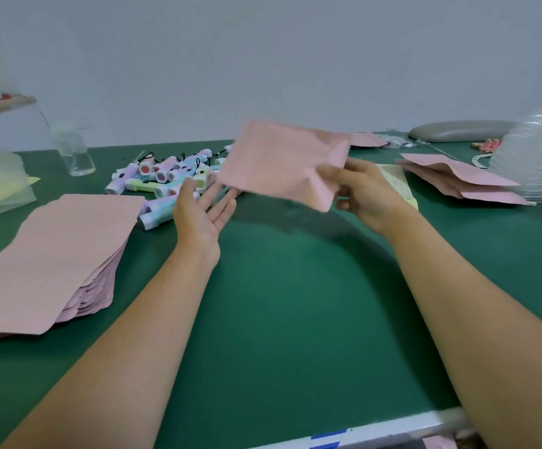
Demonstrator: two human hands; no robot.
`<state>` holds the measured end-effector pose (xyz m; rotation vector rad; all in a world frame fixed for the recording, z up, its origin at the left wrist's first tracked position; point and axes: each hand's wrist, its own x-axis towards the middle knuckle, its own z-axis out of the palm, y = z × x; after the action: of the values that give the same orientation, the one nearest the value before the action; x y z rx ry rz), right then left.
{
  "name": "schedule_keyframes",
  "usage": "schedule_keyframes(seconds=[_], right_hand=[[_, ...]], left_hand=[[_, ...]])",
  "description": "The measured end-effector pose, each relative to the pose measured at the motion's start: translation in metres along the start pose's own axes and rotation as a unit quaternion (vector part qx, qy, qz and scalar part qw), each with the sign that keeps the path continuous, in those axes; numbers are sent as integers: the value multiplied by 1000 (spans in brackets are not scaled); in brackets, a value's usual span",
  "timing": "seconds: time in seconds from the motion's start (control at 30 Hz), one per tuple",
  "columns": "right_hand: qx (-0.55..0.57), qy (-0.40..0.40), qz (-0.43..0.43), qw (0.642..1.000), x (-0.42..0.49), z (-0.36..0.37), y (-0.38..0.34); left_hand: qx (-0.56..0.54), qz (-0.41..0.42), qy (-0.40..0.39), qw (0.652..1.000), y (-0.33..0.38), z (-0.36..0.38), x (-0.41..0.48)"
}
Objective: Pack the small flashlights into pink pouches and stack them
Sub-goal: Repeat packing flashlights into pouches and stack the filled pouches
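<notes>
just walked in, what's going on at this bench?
A person is mid-packing. The right hand pinches one pink pouch by its edge, up off the table. The left hand is open beside the loose flashlights, holding nothing. A stack of pouches lies at the left, a smaller pile at the right. Whether the held pouch is filled, I cannot tell.

no readable text, labels, brands or numbers on anything shown
</notes>
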<state>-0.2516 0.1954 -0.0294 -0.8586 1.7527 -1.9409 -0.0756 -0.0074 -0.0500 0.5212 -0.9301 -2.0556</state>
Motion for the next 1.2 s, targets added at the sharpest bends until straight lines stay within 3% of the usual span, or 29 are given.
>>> schedule_keyframes(seconds=[0.1, 0.2, 0.33, 0.43, 0.67, 0.8, 0.97, 1.2], right_hand=[[15, 186, -19, 982, 4, -18, -6], [47, 345, -51, 936, 3, -37, -11], [155, 453, -83, 874, -3, -66, -11], [167, 503, -61, 846, -5, -85, -6], [178, 513, -19, 839, -7, -100, 1], [210, 516, -47, 829, -12, -102, 0], [209, 490, -77, 843, -14, -93, -1], [137, 571, -12, 809, -7, -103, 3]], left_hand=[[18, -12, 0, 1000, 1, 0, 0], [40, -7, -3, 999, 1, 1, 0], [70, -7, -7, 997, -1, 1, 1], [83, -9, -7, 996, -1, 1, 4], [98, -11, -13, 995, -1, 0, 4], [103, -13, -15, 995, -1, 0, 5], [117, -12, -19, 993, -3, 0, 7], [129, -13, -19, 991, -3, 0, 7]])
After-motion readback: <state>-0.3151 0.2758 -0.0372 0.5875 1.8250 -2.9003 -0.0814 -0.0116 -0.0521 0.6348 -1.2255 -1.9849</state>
